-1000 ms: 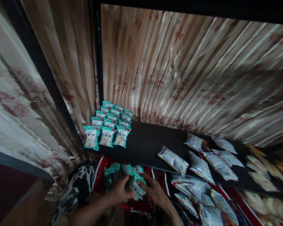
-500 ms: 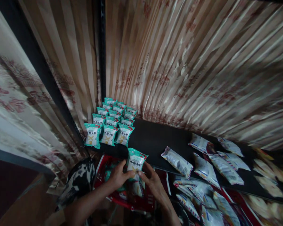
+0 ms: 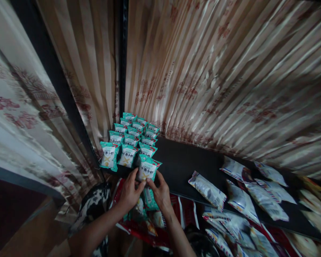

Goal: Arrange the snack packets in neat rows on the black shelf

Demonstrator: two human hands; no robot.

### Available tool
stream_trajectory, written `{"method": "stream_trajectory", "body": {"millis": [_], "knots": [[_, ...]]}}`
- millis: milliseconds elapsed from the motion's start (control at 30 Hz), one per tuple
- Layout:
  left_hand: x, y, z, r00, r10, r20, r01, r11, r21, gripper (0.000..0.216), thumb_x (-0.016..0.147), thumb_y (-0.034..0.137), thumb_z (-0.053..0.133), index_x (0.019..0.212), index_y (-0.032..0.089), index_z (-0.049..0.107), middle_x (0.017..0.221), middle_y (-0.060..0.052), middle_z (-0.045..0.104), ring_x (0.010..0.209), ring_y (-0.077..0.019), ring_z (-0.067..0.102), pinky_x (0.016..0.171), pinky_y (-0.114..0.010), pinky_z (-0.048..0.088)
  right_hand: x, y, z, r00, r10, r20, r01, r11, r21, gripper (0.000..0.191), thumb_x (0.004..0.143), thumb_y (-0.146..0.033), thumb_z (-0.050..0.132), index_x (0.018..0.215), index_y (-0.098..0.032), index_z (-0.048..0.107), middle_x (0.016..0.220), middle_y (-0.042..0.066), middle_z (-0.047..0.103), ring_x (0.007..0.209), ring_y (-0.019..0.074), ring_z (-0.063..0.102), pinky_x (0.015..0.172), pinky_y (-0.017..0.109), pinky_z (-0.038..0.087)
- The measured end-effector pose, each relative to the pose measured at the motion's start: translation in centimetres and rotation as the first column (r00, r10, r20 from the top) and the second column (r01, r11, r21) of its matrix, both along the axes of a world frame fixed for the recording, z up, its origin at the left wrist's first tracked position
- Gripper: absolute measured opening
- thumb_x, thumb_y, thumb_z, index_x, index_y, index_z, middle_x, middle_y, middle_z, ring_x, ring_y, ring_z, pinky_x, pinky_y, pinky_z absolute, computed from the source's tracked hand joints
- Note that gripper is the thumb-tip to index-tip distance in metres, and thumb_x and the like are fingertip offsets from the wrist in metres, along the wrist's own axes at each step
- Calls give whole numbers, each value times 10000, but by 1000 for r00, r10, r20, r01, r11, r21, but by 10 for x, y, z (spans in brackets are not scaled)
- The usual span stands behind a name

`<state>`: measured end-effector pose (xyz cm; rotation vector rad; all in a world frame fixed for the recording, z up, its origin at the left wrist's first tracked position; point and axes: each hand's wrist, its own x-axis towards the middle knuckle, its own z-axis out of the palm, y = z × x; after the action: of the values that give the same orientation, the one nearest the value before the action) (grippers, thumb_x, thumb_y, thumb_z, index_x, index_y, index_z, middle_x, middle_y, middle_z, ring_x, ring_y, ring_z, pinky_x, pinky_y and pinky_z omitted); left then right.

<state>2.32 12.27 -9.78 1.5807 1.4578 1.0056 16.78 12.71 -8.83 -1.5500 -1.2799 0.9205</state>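
A small teal-and-white snack bag is held upright between my left hand and my right hand. Thumbs meet at its lower edge while the fingers curl round its sides. It is at the front edge of the black shelf, right before the nearest bag of the right-hand column. Rows of matching snack bags stand in the shelf's left corner. Below my hands is a red bag holding another teal packet and other packets.
Striped-edge white packets lie scattered on the shelf to the right, with more in a red container below. A dark metal post and printed paper sheeting enclose the corner. Black-and-white patterned fabric is at lower left.
Both hands have carried the snack bag up and forward, from above the red bag to the front of the standing rows. The camera view has shifted slightly.
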Motion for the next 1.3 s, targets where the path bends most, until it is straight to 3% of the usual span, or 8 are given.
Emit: {"method": "stream_trajectory", "body": {"millis": [167, 333, 500, 767, 933, 1067, 1200, 1300], "knots": [[1, 3, -9, 992, 32, -123, -8, 982, 187, 526, 862, 288, 433, 1366, 177, 329, 1335, -137, 470, 1126, -215, 540, 897, -369, 494, -9, 18, -8, 995, -72, 74, 69, 997, 36, 580, 731, -455, 588, 1220, -147, 541, 1179, 112, 627, 1099, 278, 560, 962, 406, 411], [1, 6, -12, 947, 52, -318, 63, 938, 340, 503, 892, 215, 381, 1387, 167, 307, 1420, -142, 357, 1303, -242, 358, 1044, -446, 369, -10, 22, -16, 988, -103, 116, 100, 994, 31, 620, 721, -488, 591, 1217, -120, 541, 1176, 140, 624, 1072, 278, 577, 947, 403, 422], [4, 4, -15, 913, 49, -405, 150, 883, 444, 519, 879, 94, 324, 1382, 220, 338, 1482, -101, 240, 1340, -222, 294, 1010, -369, 416, -10, 23, -19, 989, -110, 97, 107, 994, 36, 659, 713, -533, 590, 1215, -110, 539, 1180, 142, 622, 1088, 278, 568, 949, 388, 422], [7, -6, -30, 852, 89, -516, 189, 866, 462, 638, 806, 5, 329, 1409, 209, 286, 1457, -109, 286, 1348, -236, 267, 1045, -414, 382, -8, 25, -27, 989, -78, 127, 71, 996, 57, 610, 751, -500, 556, 1222, -115, 526, 1209, 156, 599, 1110, 280, 550, 969, 411, 406], [2, 4, -34, 811, 163, -562, 227, 798, 559, 611, 825, 16, 347, 1380, 270, 350, 1443, -94, 293, 1354, -256, 243, 1023, -399, 398, -5, 19, -34, 989, -19, 146, 7, 997, 78, 570, 758, -472, 566, 1232, -158, 527, 1245, 125, 580, 1154, 268, 529, 986, 401, 406], [-2, 16, -36, 808, 217, -548, 229, 741, 631, 537, 836, 37, 353, 1314, 259, 454, 1374, -100, 384, 1321, -244, 304, 1000, -370, 408, 15, 21, -36, 1000, 12, 13, -13, 999, 36, 608, 760, -467, 568, 1283, -171, 478, 1274, 128, 558, 1117, 259, 563, 947, 392, 454], [-5, 19, -40, 810, 261, -524, 235, 675, 699, 476, 829, 56, 375, 1240, 244, 525, 1281, -78, 491, 1269, -212, 378, 985, -329, 404, 46, 57, -25, 990, -137, -43, 139, 990, 25, 591, 782, -534, 501, 1234, -153, 508, 1186, 140, 609, 1046, 262, 596, 877, 376, 486], [-7, 19, -41, 793, 296, -532, 233, 660, 715, 457, 818, 76, 408, 1209, 269, 547, 1238, -50, 541, 1234, -194, 421, 981, -310, 400, 61, 102, -12, 988, -155, -24, 156, 987, 48, 616, 736, -562, 543, 1190, -145, 539, 1044, 120, 657, 880, 242, 633, 767, 355, 507]]}}
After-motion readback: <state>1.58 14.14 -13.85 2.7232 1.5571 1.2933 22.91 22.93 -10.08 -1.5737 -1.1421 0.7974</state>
